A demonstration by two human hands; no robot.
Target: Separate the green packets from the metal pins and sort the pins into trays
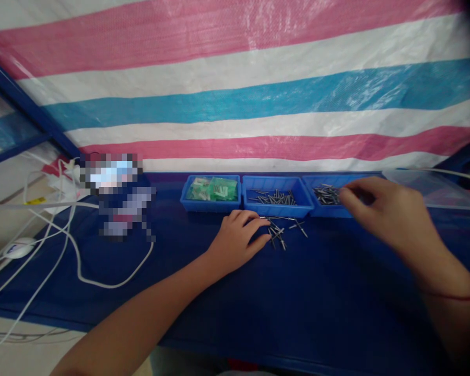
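Three blue plastic bins (278, 211) at 12 o'clock: green packets (213, 189), small metal pins (276, 197), more pins. Right hand (379, 209) grip pinched closed in 1 o'clock bin (329, 211); left hand (241, 235) grip open on loose pins (281, 231).

Striped tarp (235, 104), pink, white and blue, hung behind the rear edge of the blue surface (297, 303). Blue bin (209, 204) of green packets (215, 189) at the rear edge, left of centre. Pixelated patch (117, 193) towards the rear left corner. White cable (102, 282) looped over the left side; white oval switch (19, 247) at the left edge. Clear tray (434, 190) at the rear right corner
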